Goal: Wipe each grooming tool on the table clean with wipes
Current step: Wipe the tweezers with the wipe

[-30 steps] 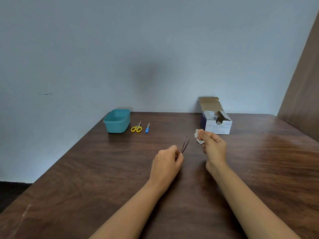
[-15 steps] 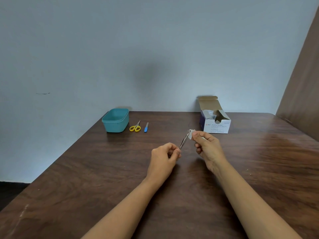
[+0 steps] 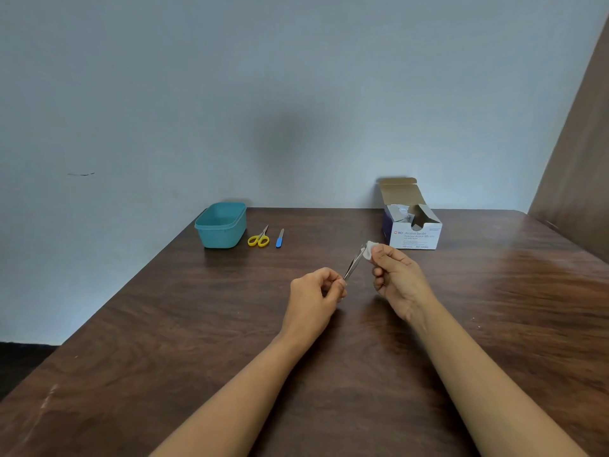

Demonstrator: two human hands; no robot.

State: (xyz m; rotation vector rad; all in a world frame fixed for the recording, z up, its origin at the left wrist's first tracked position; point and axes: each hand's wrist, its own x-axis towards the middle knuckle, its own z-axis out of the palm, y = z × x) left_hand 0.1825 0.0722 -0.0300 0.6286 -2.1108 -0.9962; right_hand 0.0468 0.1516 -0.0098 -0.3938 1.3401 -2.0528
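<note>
My left hand (image 3: 316, 291) pinches the lower end of a pair of metal tweezers (image 3: 352, 267), held above the brown table (image 3: 164, 324) with the tips pointing up and right. My right hand (image 3: 397, 278) pinches a small white wipe (image 3: 369, 250) around the tweezers' tips. Yellow-handled scissors (image 3: 259, 238) and a blue nail file (image 3: 279, 238) lie side by side at the back of the table.
A teal plastic tub (image 3: 221, 225) stands left of the scissors near the wall. An open box of alcohol swabs (image 3: 412, 222) stands at the back right, just behind my right hand. A brown panel (image 3: 576, 166) rises at the right edge.
My left hand raised the tweezers off the table. My right hand brought the wipe leftward onto the tweezers' tips and now pinches it around them.
</note>
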